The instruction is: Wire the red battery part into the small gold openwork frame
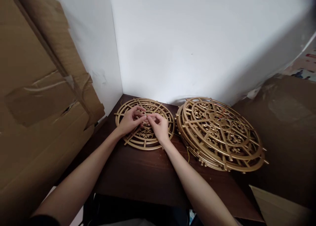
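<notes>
A round gold openwork disc [145, 147] lies flat on the dark brown table [138, 173]. Over its centre my left hand [133, 119] and my right hand [158, 125] meet, fingertips nearly touching. Thumb and forefinger of each hand are pinched together around something tiny near the disc's middle, too small to name. To the right, several similar gold discs [222, 130] are stacked in a slightly uneven pile, with thin yellow wire threaded among them.
Tall brown cardboard [44, 97] stands along the left side. A white wall [172, 48] rises behind the table. More brown cardboard [283, 130] stands at the right, beyond the stack. A thin yellow wire [188, 155] loops onto the table beside the stack.
</notes>
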Demonstrator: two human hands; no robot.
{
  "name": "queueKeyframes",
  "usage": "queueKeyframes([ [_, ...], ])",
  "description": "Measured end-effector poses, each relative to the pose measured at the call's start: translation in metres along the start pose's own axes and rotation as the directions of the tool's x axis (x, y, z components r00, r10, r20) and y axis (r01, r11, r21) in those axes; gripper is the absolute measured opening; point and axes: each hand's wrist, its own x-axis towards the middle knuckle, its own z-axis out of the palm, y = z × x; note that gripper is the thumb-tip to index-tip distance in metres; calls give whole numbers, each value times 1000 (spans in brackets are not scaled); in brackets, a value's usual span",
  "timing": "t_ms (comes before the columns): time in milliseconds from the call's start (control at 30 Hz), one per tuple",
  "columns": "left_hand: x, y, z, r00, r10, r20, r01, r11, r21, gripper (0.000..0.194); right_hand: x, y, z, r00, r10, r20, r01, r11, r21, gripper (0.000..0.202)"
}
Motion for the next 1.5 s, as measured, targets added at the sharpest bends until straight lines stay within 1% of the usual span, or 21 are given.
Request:
queueKeyframes([
  [100, 0, -2, 0, 1000, 13, -2, -13, 1000, -8, 31, 0, -1, 0, 1000, -4, 20, 4, 1000, 2, 16],
  [300, 2, -9, 0, 999, 37, 11, -37, 999, 1, 28, -1, -3, 1, 1000, -13, 21, 13, 1000, -13, 14],
  [533, 1, -6, -1, 997, 72, 29, -74, 994, 78, 23, -2, -4, -1, 999, -33, 16, 34, 997, -68, 15],
  [700, 1, -3, -1, 996, 70, 50, -76, 991, 110, 22, -2, -4, -1, 999, -43, 9, 44, 992, -116, 16],
  [867, 1, -4, 0, 996, 69, 55, -76, 987, 139, 22, -2, -3, -2, 999, -40, 12, 42, 991, -127, 18],
  [1067, 2, -8, -1, 997, 62, 50, -68, 989, 130, 20, -1, 0, -2, 999, -46, 3, 46, 991, -129, 18],
  [1367, 2, -6, 0, 996, 77, 52, -82, 991, 102, 15, -2, -3, -3, 999, -42, 9, 43, 988, -148, 17],
  [1500, 2, -4, 0, 998, 68, 14, -69, 992, 108, 16, -2, -2, -2, 999, -51, 9, 52, 994, -97, 13],
])
